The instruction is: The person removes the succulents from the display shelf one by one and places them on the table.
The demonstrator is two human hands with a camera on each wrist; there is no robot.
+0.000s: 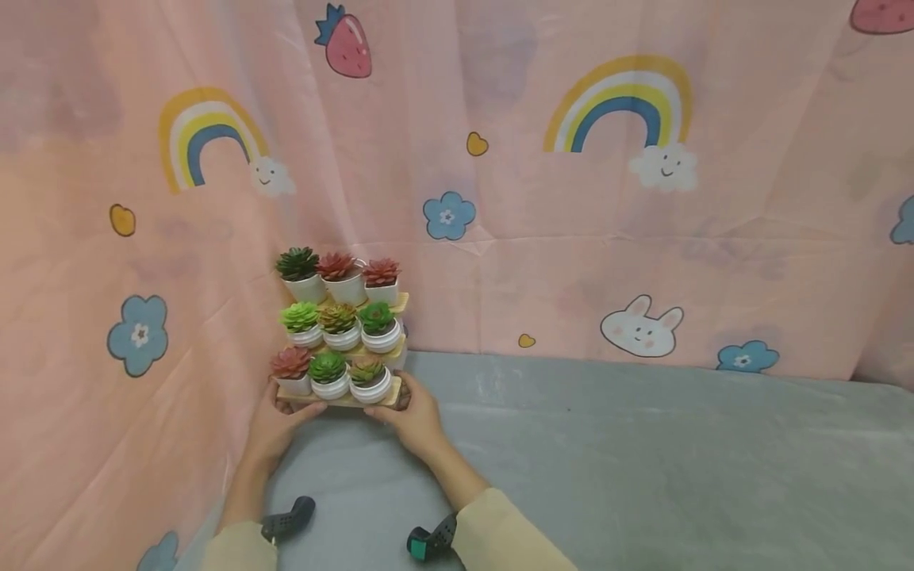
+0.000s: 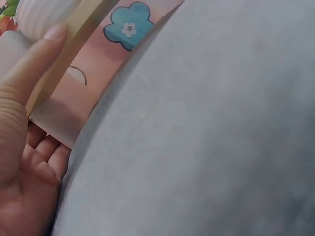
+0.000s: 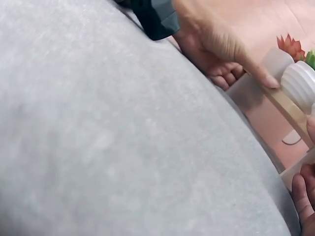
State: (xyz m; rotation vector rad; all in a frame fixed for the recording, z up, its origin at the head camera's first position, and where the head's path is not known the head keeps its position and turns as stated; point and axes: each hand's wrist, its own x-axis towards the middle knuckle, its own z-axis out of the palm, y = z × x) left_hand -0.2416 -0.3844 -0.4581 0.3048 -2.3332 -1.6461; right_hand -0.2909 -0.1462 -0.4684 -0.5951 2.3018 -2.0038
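A three-tier plant stand [image 1: 393, 394] with light wooden shelves holds rows of small potted succulents [image 1: 328, 367] in white pots. My left hand [image 1: 273, 427] grips the stand's lower left end, its thumb lying along the front of the bottom shelf [image 2: 75, 40]. At the lower right end my right hand [image 1: 420, 420] holds it the same way, thumb in front and fingers around the side. In the left wrist view, fingers [image 2: 48, 147] curl under the translucent end panel [image 2: 61, 123]. The right wrist view catches only part of the right hand [image 3: 307, 194] at its edge.
A grey cloth-covered table [image 1: 607, 452] spreads to the right of the stand. Behind and left hangs a pink curtain [image 1: 514, 285] printed with rainbows and flowers, close to the stand. Black devices [image 1: 289, 519] sit at both wrists.
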